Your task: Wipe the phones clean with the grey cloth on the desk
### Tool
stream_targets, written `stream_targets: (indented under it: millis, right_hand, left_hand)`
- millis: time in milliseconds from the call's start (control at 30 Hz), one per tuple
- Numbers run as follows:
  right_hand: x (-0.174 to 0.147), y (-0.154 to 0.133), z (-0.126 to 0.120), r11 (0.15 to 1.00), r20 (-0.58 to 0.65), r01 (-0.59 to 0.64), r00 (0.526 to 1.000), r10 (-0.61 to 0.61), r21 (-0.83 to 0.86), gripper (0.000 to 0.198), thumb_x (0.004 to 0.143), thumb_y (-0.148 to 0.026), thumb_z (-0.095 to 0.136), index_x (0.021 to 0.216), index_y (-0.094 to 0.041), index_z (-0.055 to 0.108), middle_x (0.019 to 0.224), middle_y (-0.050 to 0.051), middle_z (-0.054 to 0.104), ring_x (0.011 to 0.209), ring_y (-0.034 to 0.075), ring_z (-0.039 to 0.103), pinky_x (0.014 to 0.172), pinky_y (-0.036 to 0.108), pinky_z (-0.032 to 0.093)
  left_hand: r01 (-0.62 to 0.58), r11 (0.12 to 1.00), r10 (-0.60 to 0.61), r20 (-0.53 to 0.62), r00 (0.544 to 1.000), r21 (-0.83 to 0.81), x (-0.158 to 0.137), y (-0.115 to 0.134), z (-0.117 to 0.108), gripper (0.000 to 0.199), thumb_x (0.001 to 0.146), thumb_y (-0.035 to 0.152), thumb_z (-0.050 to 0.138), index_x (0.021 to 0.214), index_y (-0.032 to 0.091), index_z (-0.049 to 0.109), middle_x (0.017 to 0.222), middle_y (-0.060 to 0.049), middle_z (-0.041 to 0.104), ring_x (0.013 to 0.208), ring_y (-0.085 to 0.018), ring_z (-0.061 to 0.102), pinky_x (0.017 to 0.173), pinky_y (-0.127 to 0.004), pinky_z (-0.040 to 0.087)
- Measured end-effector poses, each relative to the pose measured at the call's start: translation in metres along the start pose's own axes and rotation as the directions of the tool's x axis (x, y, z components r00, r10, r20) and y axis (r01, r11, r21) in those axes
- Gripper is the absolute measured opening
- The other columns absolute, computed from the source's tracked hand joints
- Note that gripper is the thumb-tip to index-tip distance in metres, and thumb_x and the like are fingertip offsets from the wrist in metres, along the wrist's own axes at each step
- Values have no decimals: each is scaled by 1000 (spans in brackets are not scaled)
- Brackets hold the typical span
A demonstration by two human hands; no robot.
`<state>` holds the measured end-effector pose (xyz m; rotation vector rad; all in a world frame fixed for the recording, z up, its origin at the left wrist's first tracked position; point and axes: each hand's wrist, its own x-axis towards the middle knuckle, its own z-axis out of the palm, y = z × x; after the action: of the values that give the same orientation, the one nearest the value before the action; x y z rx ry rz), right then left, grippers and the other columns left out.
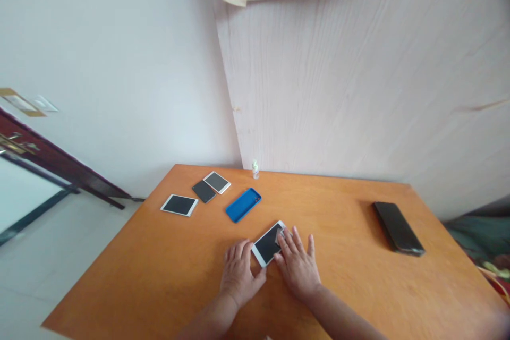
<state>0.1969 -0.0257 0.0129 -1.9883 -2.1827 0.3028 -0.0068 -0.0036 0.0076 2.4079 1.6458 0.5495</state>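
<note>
A white phone (268, 244) with a dark screen lies aslant on the wooden table, near the front middle. My left hand (239, 272) is around its lower left end, thumb at the near corner and fingers along the left edge. Across the upper right part of the screen lie the fingertips of my right hand (298, 265), its fingers spread. Under those fingertips shows a small pale, crumpled piece (278, 236), perhaps a wipe; most of it is hidden. Just beyond the phone rests a blue phone case (244, 205), open side up.
Back left on the table (319, 202) lie a white phone (179, 205), a dark phone (203, 191) and another white phone (217, 182). A small clear bottle (255, 170) stands near the wall. At the right is a black, flat, oblong object (398, 227).
</note>
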Motion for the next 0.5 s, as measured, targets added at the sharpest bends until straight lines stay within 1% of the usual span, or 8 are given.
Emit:
stream_targets:
  millis: [100, 167, 200, 267, 367, 400, 433, 500]
  right_hand:
    - [-17, -16, 10, 974, 48, 214, 975, -218, 71, 54, 102, -54, 31, 151, -33, 36, 158, 0, 31, 150, 28, 14, 117, 61, -14]
    - [-19, -15, 10, 958, 61, 273, 958, -279, 91, 54, 101, -57, 30, 151, -37, 36, 158, -2, 33, 151, 26, 14, 116, 61, -15]
    - [-16, -11, 8, 963, 59, 259, 963, -264, 81, 52, 102, -56, 31, 150, -37, 37, 157, -2, 34, 151, 27, 14, 116, 62, -14]
    - [-3, 0, 1, 987, 39, 159, 986, -160, 34, 50, 102, -52, 32, 149, -36, 40, 156, -1, 36, 150, 29, 15, 114, 66, -13]
    - [13, 7, -4, 1000, -12, -2, 1000, 2, -26, 51, 103, -46, 32, 149, -27, 42, 156, 6, 35, 149, 32, 17, 113, 69, -10]
    - [13, 3, -3, 1000, -19, -7, 1000, 7, -24, 52, 103, -46, 32, 149, -26, 42, 157, 8, 35, 149, 32, 18, 113, 69, -10]
    - [10, -2, 0, 1000, -14, 23, 1000, -23, -11, 53, 103, -47, 32, 149, -25, 41, 157, 8, 34, 149, 32, 19, 114, 67, -10]
    - [-1, -15, 7, 986, 21, 160, 987, -161, 38, 54, 102, -50, 34, 150, -27, 40, 157, 7, 34, 149, 29, 20, 116, 63, -12]
  left_hand:
    - [8, 1000, -8, -4, 1000, -11, -1, -2, 3, 58, 73, 42, 68, 125, 23, 51, 129, -11, 56, 121, -31, 50, 106, -49, 36]
    - [11, 1000, -11, -5, 1000, -17, -1, -3, 3, 57, 73, 43, 68, 124, 23, 52, 128, -10, 56, 121, -31, 51, 106, -49, 36]
    - [11, 1000, -11, -7, 1000, -20, -1, -2, 3, 57, 73, 43, 68, 124, 23, 52, 128, -10, 56, 120, -31, 51, 106, -49, 36]
    - [6, 1000, -7, -15, 1000, -23, 0, -1, 2, 57, 73, 42, 68, 123, 22, 52, 128, -11, 56, 120, -32, 51, 105, -50, 37]
    - [9, 1000, -10, -32, 999, -28, 1, 1, 2, 57, 71, 40, 69, 122, 22, 53, 128, -11, 56, 120, -32, 51, 105, -50, 37]
    - [10, 999, -11, -34, 999, -33, 1, 1, 2, 57, 70, 39, 70, 122, 22, 53, 127, -11, 56, 119, -32, 51, 105, -50, 37]
    - [11, 999, -13, -34, 999, -38, 0, 1, 2, 57, 70, 39, 70, 122, 22, 53, 127, -11, 57, 120, -32, 51, 105, -50, 37]
    - [12, 999, -14, -26, 1000, -49, 0, 0, 2, 57, 71, 40, 70, 121, 21, 53, 127, -11, 57, 120, -31, 51, 106, -49, 37]
